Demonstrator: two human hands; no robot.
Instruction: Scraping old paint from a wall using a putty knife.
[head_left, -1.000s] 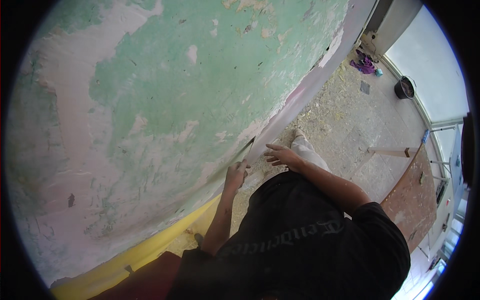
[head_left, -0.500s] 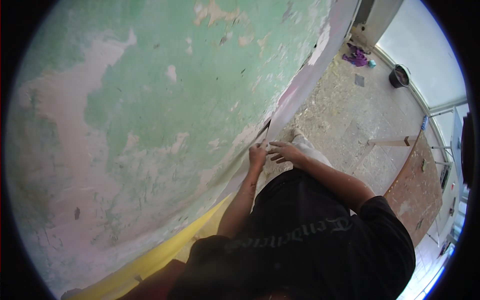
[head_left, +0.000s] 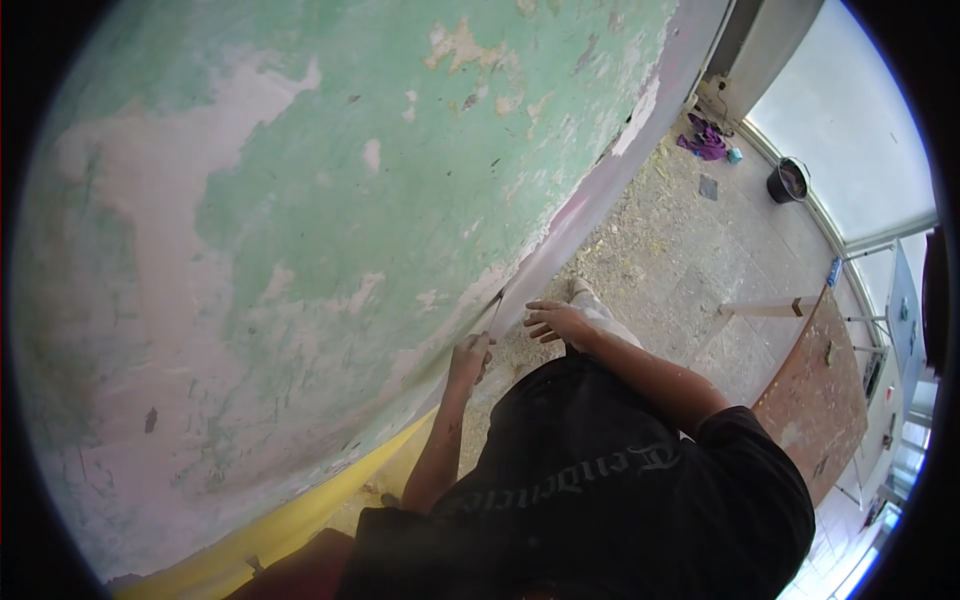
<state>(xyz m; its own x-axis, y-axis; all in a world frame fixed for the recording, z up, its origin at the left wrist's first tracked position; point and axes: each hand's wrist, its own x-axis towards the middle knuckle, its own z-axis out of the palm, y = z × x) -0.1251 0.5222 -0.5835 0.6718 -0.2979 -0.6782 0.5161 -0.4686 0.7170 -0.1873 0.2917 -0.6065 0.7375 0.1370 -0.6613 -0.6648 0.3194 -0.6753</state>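
Observation:
My left hand (head_left: 470,360) is closed around the handle of a thin scraper (head_left: 497,308). The tool points up and away from me, with its dark tip at the lower edge of the peeling green wall (head_left: 330,200). How the blade meets the wall is too small to make out. To the right of it, my right hand (head_left: 560,322) hovers with its fingers apart and nothing in them. A pale, pinkish strip (head_left: 580,215) runs along the foot of the wall, beside both hands.
Paint flakes and dust litter the floor (head_left: 650,230). A black bucket (head_left: 787,181) and a purple cloth (head_left: 706,141) lie beyond, at the far right. A brown board (head_left: 815,395) stands to my right. Yellow sheeting (head_left: 340,480) borders the wall at lower left.
My left hand has drawn back toward me and to the left with the scraper, away from my right hand. The right hand has shifted slightly nearer. The whole view has shifted a little.

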